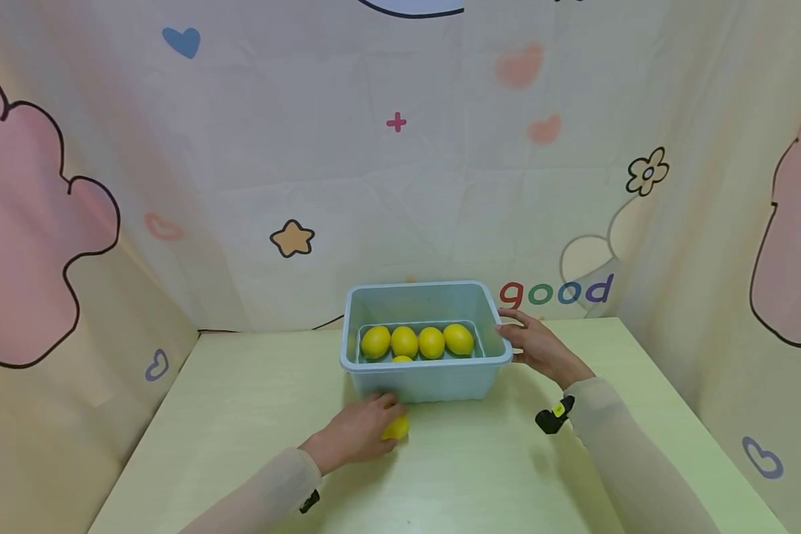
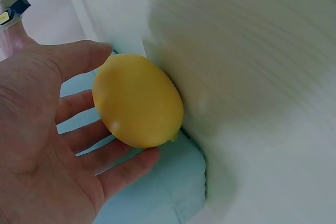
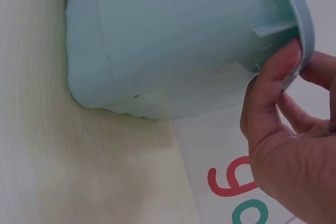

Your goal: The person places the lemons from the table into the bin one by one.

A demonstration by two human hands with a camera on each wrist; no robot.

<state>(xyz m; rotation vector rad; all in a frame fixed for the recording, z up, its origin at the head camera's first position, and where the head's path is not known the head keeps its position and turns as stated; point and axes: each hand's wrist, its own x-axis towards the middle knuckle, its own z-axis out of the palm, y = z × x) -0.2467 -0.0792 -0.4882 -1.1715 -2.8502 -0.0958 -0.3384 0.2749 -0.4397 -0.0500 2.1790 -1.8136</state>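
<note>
A light blue plastic bin (image 1: 423,382) stands on the table with several yellow lemons (image 1: 403,342) inside, most of them in a row. In front of its near wall, my left hand (image 1: 360,432) holds another lemon (image 1: 397,427). The left wrist view shows this lemon (image 2: 139,100) between thumb and fingers, low by the table surface and close to the bin wall. At the bin's right end my right hand (image 1: 537,347) grips the rim; in the right wrist view its thumb (image 3: 283,61) presses just under the lip.
The pale wooden table (image 1: 254,400) extends to both sides and in front of the bin. A printed curtain (image 1: 414,208) hangs behind it and along both sides, close to the bin's back.
</note>
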